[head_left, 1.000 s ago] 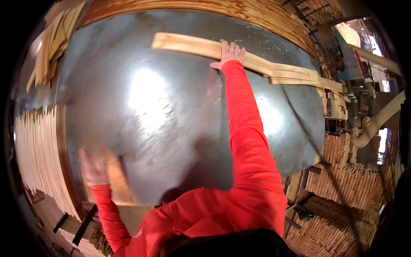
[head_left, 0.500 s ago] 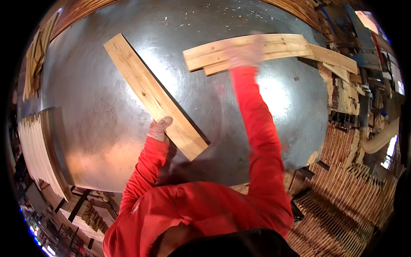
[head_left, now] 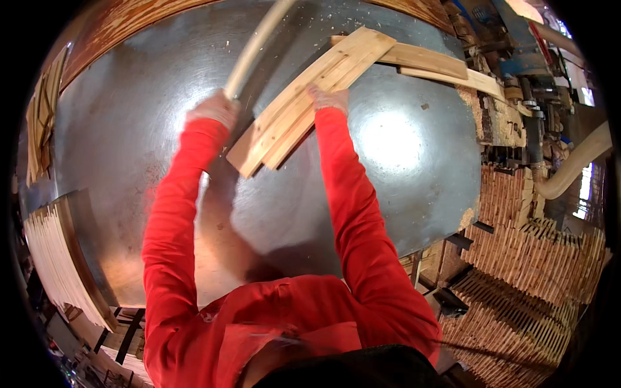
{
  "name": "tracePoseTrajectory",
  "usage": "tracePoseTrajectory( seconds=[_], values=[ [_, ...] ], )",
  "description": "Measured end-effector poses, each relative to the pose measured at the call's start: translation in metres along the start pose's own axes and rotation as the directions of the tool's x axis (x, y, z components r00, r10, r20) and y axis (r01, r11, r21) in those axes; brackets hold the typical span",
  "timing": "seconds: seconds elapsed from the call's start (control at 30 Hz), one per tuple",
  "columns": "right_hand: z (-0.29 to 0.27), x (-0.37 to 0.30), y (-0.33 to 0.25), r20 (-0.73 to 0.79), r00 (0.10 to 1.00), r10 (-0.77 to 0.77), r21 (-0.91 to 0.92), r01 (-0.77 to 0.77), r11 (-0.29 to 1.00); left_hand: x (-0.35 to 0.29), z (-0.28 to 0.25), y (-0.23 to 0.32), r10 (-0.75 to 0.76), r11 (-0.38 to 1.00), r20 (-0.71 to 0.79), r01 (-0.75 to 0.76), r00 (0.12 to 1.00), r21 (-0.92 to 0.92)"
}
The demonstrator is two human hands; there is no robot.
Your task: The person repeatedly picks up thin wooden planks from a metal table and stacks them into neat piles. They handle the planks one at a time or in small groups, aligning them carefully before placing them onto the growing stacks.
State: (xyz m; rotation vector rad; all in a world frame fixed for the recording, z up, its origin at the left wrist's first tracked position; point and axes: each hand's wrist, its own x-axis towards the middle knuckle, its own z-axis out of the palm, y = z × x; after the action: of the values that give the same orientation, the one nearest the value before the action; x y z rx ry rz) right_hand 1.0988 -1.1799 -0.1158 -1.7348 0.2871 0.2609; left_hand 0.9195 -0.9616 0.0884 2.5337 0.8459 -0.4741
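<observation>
My left hand (head_left: 213, 111) is closed round the near end of a pale wooden board (head_left: 260, 42), turned with its narrow side toward me and smeared by motion. It slants away over the metal tabletop (head_left: 278, 220). My right hand (head_left: 330, 100) grips the right edge of two wooden boards (head_left: 294, 107) lying one partly over the other, thumb on top; its other fingers are hidden. These boards slant from near left to far right, and their far end overlaps another board (head_left: 427, 59).
A further thin board (head_left: 456, 79) reaches toward machinery (head_left: 530, 58) at the far right. Stacked wood strips (head_left: 517, 258) stand at the right, and a pile of pale boards (head_left: 61, 265) lines the left edge. Wooden panels (head_left: 123, 32) border the table's far side.
My left hand has moved away from me and tipped its board up on edge. My right hand has drawn two boards toward me and turned them from crosswise to slanting.
</observation>
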Motion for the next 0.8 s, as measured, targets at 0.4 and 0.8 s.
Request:
tracePoseTrajectory(
  seconds=[0.4,0.8],
  values=[
    [-0.142,-0.147,-0.056,0.064,0.992,0.112,-0.85,-0.004,0.527,-0.104,0.126,-0.045,0.012,0.587,0.23,0.18,0.973,-0.789],
    [-0.033,-0.333,-0.101,0.442,0.89,0.116,-0.889,0.451,-0.072,-0.19,0.235,-0.084,-0.058,-0.273,0.365,0.337,0.929,-0.901]
  ],
)
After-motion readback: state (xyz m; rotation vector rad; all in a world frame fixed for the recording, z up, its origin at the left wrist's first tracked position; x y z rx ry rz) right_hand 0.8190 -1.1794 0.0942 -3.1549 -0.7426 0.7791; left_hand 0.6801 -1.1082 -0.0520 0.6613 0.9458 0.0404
